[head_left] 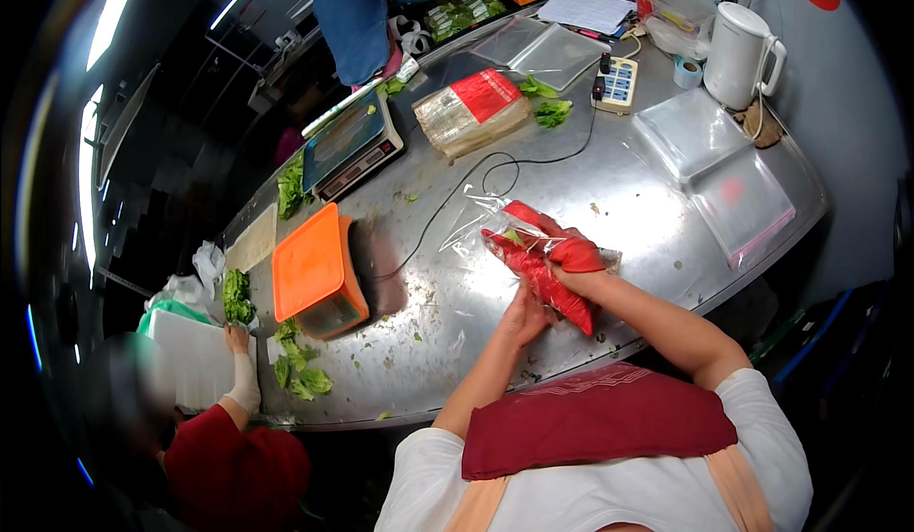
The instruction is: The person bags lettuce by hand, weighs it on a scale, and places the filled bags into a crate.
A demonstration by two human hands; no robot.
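Just beyond the metal table's near edge, my left hand point(527, 312) grips the lower left side of a red-printed plastic bag point(546, 286). My right hand point(577, 255), with a red covering over part of it, holds the bag's upper right side. A bit of green leaf shows near the bag's top, and clear film spreads from that end to the upper left. The rest of the contents cannot be made out. Both hands partly cover the bag.
An orange-lidded container point(308, 262) and a scale point(353, 146) stand left. A packet point(471, 112), clear bags point(692, 132), a power strip point(615, 86) and an electric kettle point(739, 54) lie farther off. A cable crosses the metal table point(443, 361). Co-workers are left and beyond.
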